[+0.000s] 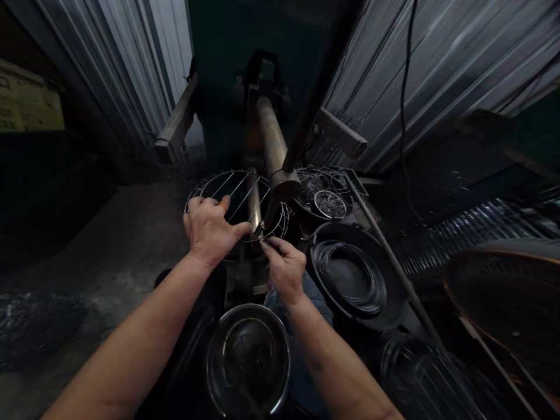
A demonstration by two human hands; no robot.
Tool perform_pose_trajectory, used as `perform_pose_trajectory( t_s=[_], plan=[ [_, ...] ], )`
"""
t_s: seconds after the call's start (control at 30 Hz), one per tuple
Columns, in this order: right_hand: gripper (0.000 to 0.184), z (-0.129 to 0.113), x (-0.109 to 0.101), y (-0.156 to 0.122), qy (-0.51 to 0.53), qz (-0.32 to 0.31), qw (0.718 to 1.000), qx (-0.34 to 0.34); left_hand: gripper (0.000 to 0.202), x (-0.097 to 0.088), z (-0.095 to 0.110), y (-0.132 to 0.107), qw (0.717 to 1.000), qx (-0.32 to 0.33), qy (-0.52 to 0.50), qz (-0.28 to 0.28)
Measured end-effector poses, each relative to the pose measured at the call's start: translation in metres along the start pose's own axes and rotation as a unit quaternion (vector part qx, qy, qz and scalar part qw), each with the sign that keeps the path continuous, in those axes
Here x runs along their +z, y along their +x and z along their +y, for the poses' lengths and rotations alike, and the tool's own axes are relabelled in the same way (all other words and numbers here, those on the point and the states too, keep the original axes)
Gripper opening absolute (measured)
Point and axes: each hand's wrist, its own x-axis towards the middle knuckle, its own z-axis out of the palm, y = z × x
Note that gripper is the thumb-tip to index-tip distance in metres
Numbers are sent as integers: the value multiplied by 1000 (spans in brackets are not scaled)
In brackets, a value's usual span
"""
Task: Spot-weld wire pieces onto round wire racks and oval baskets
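Note:
A round wire rack [237,188] with parallel bars is held level around the lower metal arm of a machine [254,195]. My left hand [210,227] is closed on the rack's left side, its thumb stretched toward the electrode tip; one finger has an orange wrap. My right hand [286,265] pinches at the rack's near rim, just below the tip. Whatever sits between those fingertips is too small and dark to make out. Above, the machine's thick upper cylinder [273,143] points toward me, its end close to the rack's right side.
A metal bowl [285,356] sits at my lap. On the right stand a black basin [398,303] with wire rings [321,268] and a tub of small wire pieces [330,204]. A long bar [385,245] slants past them. Corrugated sheets [153,52] flank the machine.

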Motion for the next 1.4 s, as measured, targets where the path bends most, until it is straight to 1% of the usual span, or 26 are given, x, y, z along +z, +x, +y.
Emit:
perform_pose_trajectory(
  t_s=[0.13,0.3,0.47,0.6,0.73,0.93,1.13,1.27,1.33,1.4],
  plan=[
    [19,-6,1,3,-3,-5,1000,18,66,-1,1,1,1000,-3,-3,1],
    [19,-1,0,2,-18,-24,999,22,68,3,-2,1,1000,3,-2,9],
    [19,3,3,1,5,4,1000,17,71,7,-3,2,1000,16,-6,16],
    [16,2,4,3,31,19,999,13,69,7,-3,5,999,25,-14,17],
    [14,-1,4,6,36,27,999,4,66,8,-3,9,999,24,-24,11],
    [19,-10,4,11,34,18,998,45,65,11,-3,17,999,26,-35,6],
    [18,-20,8,16,61,15,994,90,65,13,-3,24,999,21,-29,-17],
    [19,-22,9,22,74,10,991,106,67,16,-4,29,999,15,-28,-29],
    [21,-23,7,24,69,-1,992,109,67,17,-4,31,999,12,-28,-37],
    [23,-21,2,24,50,-30,993,101,69,17,-3,31,998,8,-29,-46]
  ],
)
